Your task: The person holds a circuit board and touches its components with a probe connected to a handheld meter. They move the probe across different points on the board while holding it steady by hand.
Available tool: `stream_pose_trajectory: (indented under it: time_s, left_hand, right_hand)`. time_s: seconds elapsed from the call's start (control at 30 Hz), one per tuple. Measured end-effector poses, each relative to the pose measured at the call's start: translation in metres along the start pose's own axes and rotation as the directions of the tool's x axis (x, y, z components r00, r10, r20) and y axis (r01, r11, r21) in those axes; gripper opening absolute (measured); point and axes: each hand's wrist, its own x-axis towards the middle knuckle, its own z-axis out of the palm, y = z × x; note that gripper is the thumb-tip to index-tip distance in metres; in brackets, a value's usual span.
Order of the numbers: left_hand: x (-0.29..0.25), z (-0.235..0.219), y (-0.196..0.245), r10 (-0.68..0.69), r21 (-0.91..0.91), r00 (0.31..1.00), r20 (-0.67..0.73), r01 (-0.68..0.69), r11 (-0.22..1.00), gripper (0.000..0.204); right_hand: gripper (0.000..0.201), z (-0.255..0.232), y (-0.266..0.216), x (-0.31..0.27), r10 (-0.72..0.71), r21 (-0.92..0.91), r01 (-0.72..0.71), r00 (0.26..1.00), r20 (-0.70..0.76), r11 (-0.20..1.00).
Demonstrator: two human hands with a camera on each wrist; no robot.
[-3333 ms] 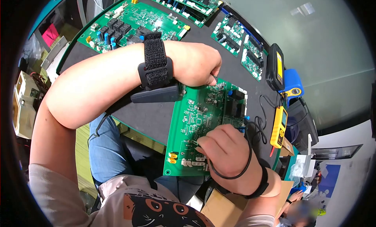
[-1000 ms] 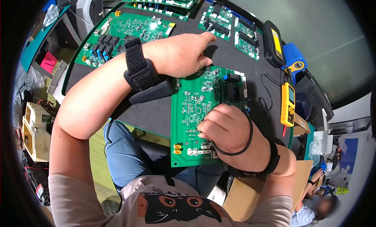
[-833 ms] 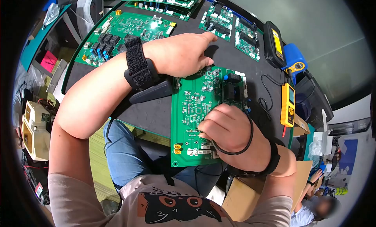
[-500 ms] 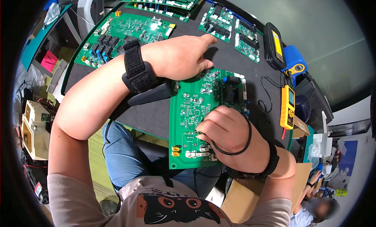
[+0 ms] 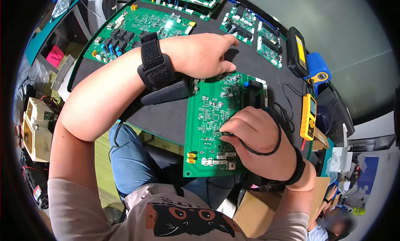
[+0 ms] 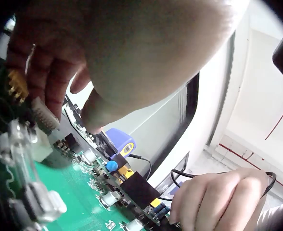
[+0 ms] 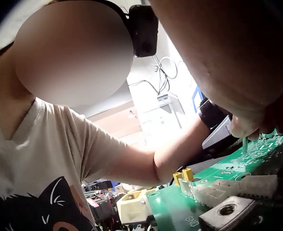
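A large green circuit board [image 5: 196, 128] lies in front of me at the near table edge. My right hand [image 5: 254, 135] pinches a thin probe [image 5: 218, 133] on a black cable [image 5: 266, 152] that loops round the back of the hand. In the right wrist view the probe's slim tip [image 7: 245, 146] points down at the board. My left hand [image 5: 200, 55] is at the board's far edge, its index finger stretched out and its thumb near the edge. In the left wrist view the fingers of the left hand [image 6: 55, 62] hang beside a white connector [image 6: 45, 114].
Another large green board [image 5: 146, 24] lies at the back left, with stacked boards [image 5: 187, 3] behind it. Smaller boards [image 5: 241, 24] lie at the back. To the right are a yellow handheld meter [image 5: 308, 116], a black case [image 5: 296, 53] and a blue tool [image 5: 320, 68].
The right hand has moved slightly farther up the board, and the probe now shows between its fingers. Compared with the oldest frame, the left index finger has straightened out.
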Motion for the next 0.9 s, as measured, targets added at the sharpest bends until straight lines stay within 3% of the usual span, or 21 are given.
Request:
stream_pose_trajectory:
  time_s: [0.2, 0.47, 0.77, 0.9]
  left_hand:
    - [-0.002, -0.001, 0.002, -0.012, 0.022, 1.000, 0.005, 0.012, 1.000, 0.056]
    - [-0.002, -0.003, 0.005, -0.015, 0.056, 1.000, 0.015, 0.014, 0.998, 0.058]
    - [-0.002, -0.001, 0.002, 0.008, 0.041, 1.000, -0.001, -0.008, 0.999, 0.057]
    - [-0.006, 0.000, 0.001, 0.006, 0.019, 1.000, -0.005, -0.005, 1.000, 0.057]
  right_hand:
    - [0.025, 0.001, -0.002, -0.001, -0.026, 0.056, 0.024, 0.999, 0.044, 0.998]
    - [0.024, 0.001, 0.000, 0.000, -0.097, -0.059, 0.101, 0.993, 0.072, 0.993]
    - [0.024, 0.001, 0.013, 0.001, -0.169, -0.023, 0.171, 0.982, 0.081, 0.985]
    - [0.025, -0.007, 0.011, -0.002, -0.140, -0.081, 0.144, 0.989, 0.054, 0.986]
